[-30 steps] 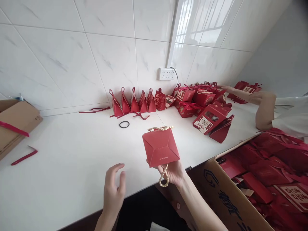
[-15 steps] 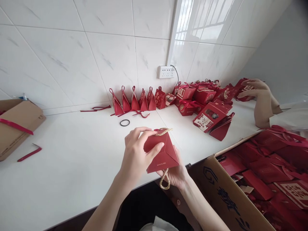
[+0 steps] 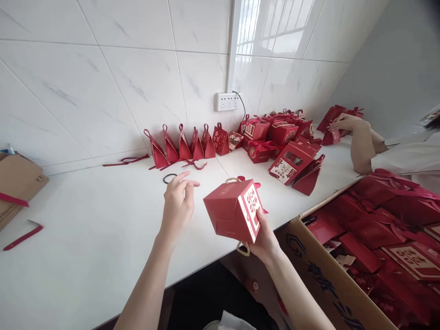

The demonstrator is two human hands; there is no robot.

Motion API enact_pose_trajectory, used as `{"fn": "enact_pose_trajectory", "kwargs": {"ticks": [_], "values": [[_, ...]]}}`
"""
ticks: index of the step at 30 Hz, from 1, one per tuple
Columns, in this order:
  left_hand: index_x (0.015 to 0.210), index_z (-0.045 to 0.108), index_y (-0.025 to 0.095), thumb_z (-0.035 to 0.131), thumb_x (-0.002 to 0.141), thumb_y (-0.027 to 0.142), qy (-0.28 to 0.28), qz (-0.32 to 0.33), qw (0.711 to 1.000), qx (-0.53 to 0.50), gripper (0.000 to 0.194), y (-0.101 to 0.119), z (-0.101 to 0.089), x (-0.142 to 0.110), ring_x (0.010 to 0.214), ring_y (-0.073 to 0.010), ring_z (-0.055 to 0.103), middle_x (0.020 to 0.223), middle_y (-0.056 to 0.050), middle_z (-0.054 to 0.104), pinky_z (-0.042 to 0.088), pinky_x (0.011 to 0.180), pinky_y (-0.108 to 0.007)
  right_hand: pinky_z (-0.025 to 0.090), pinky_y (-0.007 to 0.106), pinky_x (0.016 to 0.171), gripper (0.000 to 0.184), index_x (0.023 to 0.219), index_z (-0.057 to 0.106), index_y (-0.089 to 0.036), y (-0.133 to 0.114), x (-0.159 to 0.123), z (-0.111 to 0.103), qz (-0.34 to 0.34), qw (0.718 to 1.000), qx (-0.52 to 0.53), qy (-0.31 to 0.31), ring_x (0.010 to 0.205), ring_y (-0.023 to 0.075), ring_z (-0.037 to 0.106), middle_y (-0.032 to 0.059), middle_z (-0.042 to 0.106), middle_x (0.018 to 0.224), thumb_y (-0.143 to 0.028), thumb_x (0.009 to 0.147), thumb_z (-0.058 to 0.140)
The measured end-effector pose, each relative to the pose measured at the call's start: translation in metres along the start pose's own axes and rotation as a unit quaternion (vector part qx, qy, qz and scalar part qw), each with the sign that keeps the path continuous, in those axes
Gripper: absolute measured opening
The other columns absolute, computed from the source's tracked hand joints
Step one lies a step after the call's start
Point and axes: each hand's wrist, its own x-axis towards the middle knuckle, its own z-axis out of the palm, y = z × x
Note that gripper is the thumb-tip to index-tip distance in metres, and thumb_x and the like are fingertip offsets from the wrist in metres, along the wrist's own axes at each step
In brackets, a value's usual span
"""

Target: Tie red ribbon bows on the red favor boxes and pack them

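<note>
My right hand (image 3: pixel 264 238) grips a red gift box (image 3: pixel 233 210) from below, above the front edge of the white counter (image 3: pixel 89 229). The box is squared up, with a white patterned label on its right face and a gold rope handle at top and bottom. My left hand (image 3: pixel 178 201) hovers just left of the box with its fingers spread, holding nothing. A black hair band (image 3: pixel 169 178) lies on the counter just beyond that hand.
A row of folded red boxes (image 3: pixel 182 147) stands along the tiled wall, with a heap of finished boxes (image 3: pixel 282 146) to the right. Another person's hand (image 3: pixel 343 123) rests at far right. A cardboard carton (image 3: pixel 330 284) of red flats sits lower right. A brown carton (image 3: pixel 17 183) sits at left.
My left hand has let go of the box and drawn off to the left. The box has gone from a flattened shape to a squared one and been turned, label face showing.
</note>
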Motion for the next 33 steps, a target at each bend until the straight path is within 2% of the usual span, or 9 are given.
{"fn": "enact_pose_trajectory", "kwargs": {"ticks": [5, 8, 10, 13, 16, 19, 25, 29, 33], "values": [[0.132, 0.047, 0.027, 0.035, 0.086, 0.023, -0.135, 0.088, 0.985, -0.059, 0.047, 0.024, -0.005, -0.033, 0.136, -0.0240, 0.034, 0.141, -0.002, 0.046, 0.021, 0.116, -0.048, 0.057, 0.041, 0.073, 0.055, 0.102, 0.056, -0.022, -0.006, -0.001, -0.003, -0.108, 0.988, -0.107, 0.007, 0.086, 0.0274, 0.067, 0.0084, 0.069, 0.096, -0.054, 0.063, 0.077], [0.129, 0.051, 0.027, 0.044, 0.088, 0.035, -0.221, 0.128, 0.964, -0.074, 0.042, 0.031, -0.010, -0.051, 0.130, -0.0257, 0.043, 0.135, -0.004, 0.053, 0.016, 0.117, -0.049, 0.057, 0.044, 0.074, 0.063, 0.113, 0.051, -0.023, -0.013, -0.002, -0.010, -0.190, 0.962, -0.196, 0.014, 0.088, 0.0287, 0.066, 0.0100, 0.067, 0.102, -0.052, 0.064, 0.078], [0.099, 0.067, 0.024, 0.043, 0.090, 0.035, -0.167, 0.122, 0.964, -0.166, 0.028, 0.029, -0.013, -0.057, 0.104, -0.0240, 0.062, 0.105, -0.005, 0.070, 0.033, 0.109, -0.046, 0.055, 0.045, 0.080, 0.068, 0.120, 0.047, -0.024, -0.018, -0.005, -0.015, -0.265, 0.925, -0.270, 0.030, 0.094, 0.0285, 0.063, 0.0094, 0.064, 0.107, -0.044, 0.063, 0.080], [0.062, 0.060, 0.021, 0.038, 0.091, 0.033, -0.019, 0.078, 0.950, -0.300, 0.038, 0.022, -0.015, -0.057, 0.069, -0.0196, 0.064, 0.063, -0.003, 0.064, 0.051, 0.084, -0.040, 0.048, 0.047, 0.096, 0.075, 0.126, 0.043, -0.027, -0.027, -0.013, -0.017, -0.359, 0.845, -0.393, 0.042, 0.113, 0.0297, 0.054, 0.0096, 0.054, 0.121, -0.033, 0.062, 0.082], [0.093, 0.066, 0.020, 0.046, 0.089, 0.036, -0.027, 0.038, 0.962, -0.268, 0.026, 0.019, -0.010, -0.053, 0.097, -0.0223, 0.062, 0.097, -0.006, 0.068, 0.051, 0.086, -0.036, 0.037, 0.052, 0.106, 0.083, 0.133, 0.038, -0.030, -0.036, -0.021, -0.012, -0.430, 0.751, -0.501, 0.013, 0.130, 0.0333, 0.037, 0.0101, 0.040, 0.136, -0.031, 0.062, 0.082], [0.124, 0.053, 0.024, 0.048, 0.090, 0.041, -0.093, 0.042, 0.971, -0.216, 0.039, 0.023, -0.004, -0.055, 0.123, -0.0233, 0.048, 0.131, -0.006, 0.053, 0.044, 0.101, -0.037, 0.040, 0.051, 0.104, 0.080, 0.136, 0.037, -0.034, -0.041, -0.027, -0.004, -0.479, 0.675, -0.560, -0.030, 0.133, 0.0342, 0.035, 0.0099, 0.036, 0.141, -0.025, 0.068, 0.079], [0.113, 0.055, 0.023, 0.048, 0.090, 0.044, -0.110, 0.044, 0.970, -0.214, 0.032, 0.033, 0.003, -0.060, 0.111, -0.0208, 0.054, 0.118, -0.007, 0.057, 0.048, 0.094, -0.034, 0.052, 0.048, 0.093, 0.073, 0.143, 0.027, -0.032, -0.044, -0.031, 0.006, -0.552, 0.546, -0.626, -0.064, 0.132, 0.0309, 0.039, 0.0134, 0.031, 0.145, -0.015, 0.083, 0.065], [0.091, 0.055, 0.020, 0.055, 0.089, 0.025, -0.033, 0.092, 0.981, -0.169, 0.005, 0.036, 0.005, -0.062, 0.087, -0.0121, 0.058, 0.091, -0.002, 0.058, 0.050, 0.074, -0.022, 0.053, 0.049, 0.092, 0.072, 0.144, 0.025, -0.032, -0.045, -0.030, 0.009, -0.571, 0.509, -0.641, -0.059, 0.130, 0.0312, 0.041, 0.0148, 0.031, 0.145, -0.017, 0.085, 0.063], [0.089, 0.055, 0.016, 0.060, 0.082, 0.007, -0.004, 0.294, 0.948, -0.122, 0.012, 0.041, 0.005, -0.069, 0.079, -0.0115, 0.054, 0.080, -0.001, 0.056, 0.049, 0.071, -0.025, 0.053, 0.049, 0.092, 0.069, 0.144, 0.026, -0.031, -0.043, -0.028, 0.009, -0.556, 0.511, -0.654, -0.050, 0.129, 0.0325, 0.043, 0.0168, 0.034, 0.142, -0.018, 0.086, 0.061]]}}
